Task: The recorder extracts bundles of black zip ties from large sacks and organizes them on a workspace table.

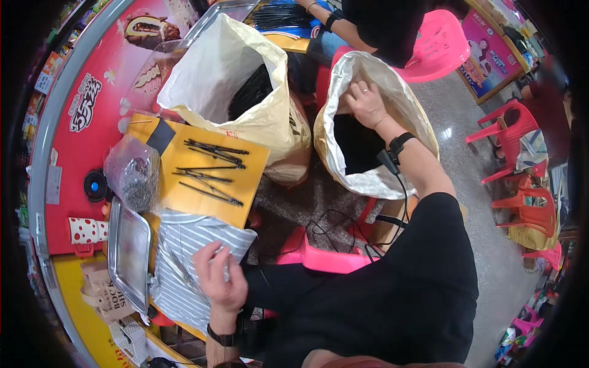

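From far off, I see two big woven sacks. The left sack [288,144] stands at eleven o'clock, with black stuff inside. The right sack [399,86] is at two o'clock, its mouth wide open and its inside dark. At nine o'clock is one yellow table [178,199]. One striped cloth [178,245] lies at eight o'clock, and one pink stool [316,259] sits at five. One metal tray [132,245] leans between eight and nine, just beside the cloth.

My right hand [368,107] is in the mouth of the right sack, fingers a bit curled. I can't tell if they hold anything. My left hand [221,279] is over the cloth at about seven o'clock, fingers loose and half open. Something pale shows between them, so I can't tell if that hand is holding something.

Smallest are the thin black sticks [211,197], on the table at nine o'clock. I count about seven, but they cross, so I'm not sure. I think they are light, stiff and a little slippery, and might snap if bent. The middle looks best to grab.
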Tool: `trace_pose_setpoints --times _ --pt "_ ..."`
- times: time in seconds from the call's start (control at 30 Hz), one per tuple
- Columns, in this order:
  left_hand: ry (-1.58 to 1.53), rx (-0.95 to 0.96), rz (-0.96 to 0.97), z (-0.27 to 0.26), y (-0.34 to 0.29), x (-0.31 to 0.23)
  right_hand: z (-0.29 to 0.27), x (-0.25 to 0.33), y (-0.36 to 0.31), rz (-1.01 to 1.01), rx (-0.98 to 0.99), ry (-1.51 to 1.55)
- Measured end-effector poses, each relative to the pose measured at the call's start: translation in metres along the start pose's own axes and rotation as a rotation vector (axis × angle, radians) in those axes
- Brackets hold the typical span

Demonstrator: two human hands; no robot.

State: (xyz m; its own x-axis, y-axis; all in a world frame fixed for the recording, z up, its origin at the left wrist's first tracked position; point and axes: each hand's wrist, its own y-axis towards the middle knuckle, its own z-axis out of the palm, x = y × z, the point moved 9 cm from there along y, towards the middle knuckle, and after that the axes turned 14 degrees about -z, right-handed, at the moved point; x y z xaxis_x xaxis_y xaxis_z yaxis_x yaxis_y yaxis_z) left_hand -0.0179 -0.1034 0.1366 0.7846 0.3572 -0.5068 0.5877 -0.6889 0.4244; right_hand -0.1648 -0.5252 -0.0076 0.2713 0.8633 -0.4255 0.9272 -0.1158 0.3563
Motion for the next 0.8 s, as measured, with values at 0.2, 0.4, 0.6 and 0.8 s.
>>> trace_pose_setpoints --times 0.2,0.4,0.6,0.8 --pt "-0.263 0.242 0.195 0.035 -0.012 -0.063 -0.106 -0.026 -0.017 0.264 -0.128 -0.177" --pt "-0.33 0.455 0.111 0.075 -0.041 -0.063 -0.098 -0.096 -0.083 0.83 0.302 -0.028" --pt "-0.274 0.575 0.247 0.113 -0.04 -0.09 -0.044 -0.105 -0.116 0.98 0.162 0.509" --pt "-0.109 0.665 0.371 0.172 -0.012 -0.113 -0.075 -0.071 -0.106 0.9 -0.006 0.454"
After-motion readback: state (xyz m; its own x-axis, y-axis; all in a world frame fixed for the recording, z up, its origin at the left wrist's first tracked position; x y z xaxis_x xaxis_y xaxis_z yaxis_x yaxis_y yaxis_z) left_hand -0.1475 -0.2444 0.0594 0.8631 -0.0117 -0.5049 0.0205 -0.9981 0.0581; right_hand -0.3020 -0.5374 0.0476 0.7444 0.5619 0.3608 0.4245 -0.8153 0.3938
